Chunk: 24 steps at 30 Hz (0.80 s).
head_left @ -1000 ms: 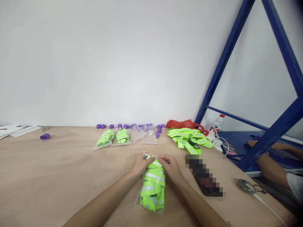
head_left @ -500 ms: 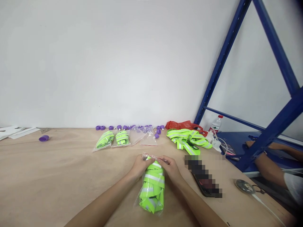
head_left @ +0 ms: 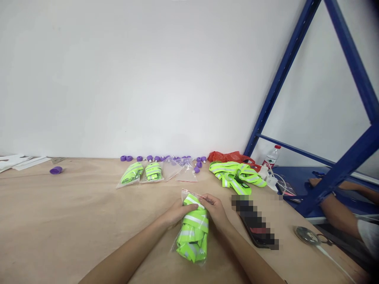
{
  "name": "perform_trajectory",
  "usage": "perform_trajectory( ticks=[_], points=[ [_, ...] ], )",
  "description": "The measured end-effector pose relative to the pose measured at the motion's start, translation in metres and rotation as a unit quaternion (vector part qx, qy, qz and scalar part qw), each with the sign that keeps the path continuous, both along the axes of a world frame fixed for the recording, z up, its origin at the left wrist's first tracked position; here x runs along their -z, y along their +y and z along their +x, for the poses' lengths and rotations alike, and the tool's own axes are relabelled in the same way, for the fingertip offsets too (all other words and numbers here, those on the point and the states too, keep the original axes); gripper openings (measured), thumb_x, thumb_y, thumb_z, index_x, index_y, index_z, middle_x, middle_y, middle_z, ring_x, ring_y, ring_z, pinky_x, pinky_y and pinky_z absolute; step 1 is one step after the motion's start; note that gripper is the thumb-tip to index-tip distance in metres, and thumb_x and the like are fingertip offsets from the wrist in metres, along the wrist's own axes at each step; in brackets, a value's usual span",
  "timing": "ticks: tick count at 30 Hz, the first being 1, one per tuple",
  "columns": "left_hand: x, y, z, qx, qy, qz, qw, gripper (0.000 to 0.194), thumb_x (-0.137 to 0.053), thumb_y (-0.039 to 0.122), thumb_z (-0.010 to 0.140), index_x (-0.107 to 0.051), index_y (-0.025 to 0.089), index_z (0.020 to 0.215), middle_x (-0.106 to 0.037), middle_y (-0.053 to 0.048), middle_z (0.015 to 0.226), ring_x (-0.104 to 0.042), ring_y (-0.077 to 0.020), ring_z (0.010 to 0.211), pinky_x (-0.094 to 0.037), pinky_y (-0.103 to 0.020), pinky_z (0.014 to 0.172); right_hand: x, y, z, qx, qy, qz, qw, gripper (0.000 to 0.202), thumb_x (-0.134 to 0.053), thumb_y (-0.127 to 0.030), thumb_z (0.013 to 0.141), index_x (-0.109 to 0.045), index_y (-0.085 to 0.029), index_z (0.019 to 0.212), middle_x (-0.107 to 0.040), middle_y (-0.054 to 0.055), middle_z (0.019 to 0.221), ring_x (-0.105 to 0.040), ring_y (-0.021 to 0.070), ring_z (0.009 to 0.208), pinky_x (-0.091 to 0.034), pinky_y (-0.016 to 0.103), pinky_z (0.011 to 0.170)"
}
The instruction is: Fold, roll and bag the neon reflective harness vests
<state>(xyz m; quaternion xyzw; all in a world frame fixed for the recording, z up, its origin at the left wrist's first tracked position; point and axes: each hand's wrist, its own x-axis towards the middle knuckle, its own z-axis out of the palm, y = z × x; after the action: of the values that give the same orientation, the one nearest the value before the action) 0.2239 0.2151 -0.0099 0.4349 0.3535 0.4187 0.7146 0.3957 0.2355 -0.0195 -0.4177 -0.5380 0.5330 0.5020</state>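
A clear zip bag holds a bundle of folded neon-yellow straps with silver reflective stripes, possibly a reflective vest. My left hand grips the bag's left side, its thumb lying across the front just below the top. At the upper right corner, my right hand pinches the bag near its red seal line. The bag's lower end points toward me. Farther back lie two similar filled bags, one on the left and one beside it.
Flat clear bags and several purple caps lie along the wall. Right of them are loose reflective straps, a red plastic bag, a bottle, a blurred-out phone and a round corded device. A co-worker's arm shows behind the blue frame.
My left hand has slid down from the bag's top edge to its side. The bag has shifted slightly right and tilted. My right hand stays at the upper right corner.
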Motion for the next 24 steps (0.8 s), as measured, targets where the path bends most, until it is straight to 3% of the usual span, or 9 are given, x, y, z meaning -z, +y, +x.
perform_trajectory(
  ticks=[7, 24],
  points=[
    [0.0025, 0.0016, -0.0023, 0.004, 0.010, -0.012, 1.000, 0.045, -0.085, 0.038, 0.067, -0.071, 0.012, 0.101, -0.076, -0.012, 0.096, -0.071, -0.0276, 0.092, -0.054, -0.038, 0.086, -0.0025, -0.0020, -0.0002, -0.007, -0.004, -0.008, 1.000, 0.043, -0.079, -0.058, 0.068, -0.068, -0.017, 0.069, -0.062, 0.001, 0.068, -0.052, 0.0167, 0.066, -0.040, 0.028, 0.063],
    [0.0036, 0.0009, -0.0040, 0.007, 0.024, -0.005, 1.000, 0.041, -0.084, 0.035, 0.066, -0.070, 0.012, 0.098, -0.076, -0.011, 0.092, -0.071, -0.0269, 0.088, -0.053, -0.038, 0.084, -0.0027, -0.0013, 0.0001, -0.018, -0.024, -0.020, 0.999, 0.047, -0.082, -0.061, 0.062, -0.067, -0.017, 0.067, -0.062, 0.000, 0.063, -0.051, 0.0155, 0.062, -0.039, 0.027, 0.060]
  ],
)
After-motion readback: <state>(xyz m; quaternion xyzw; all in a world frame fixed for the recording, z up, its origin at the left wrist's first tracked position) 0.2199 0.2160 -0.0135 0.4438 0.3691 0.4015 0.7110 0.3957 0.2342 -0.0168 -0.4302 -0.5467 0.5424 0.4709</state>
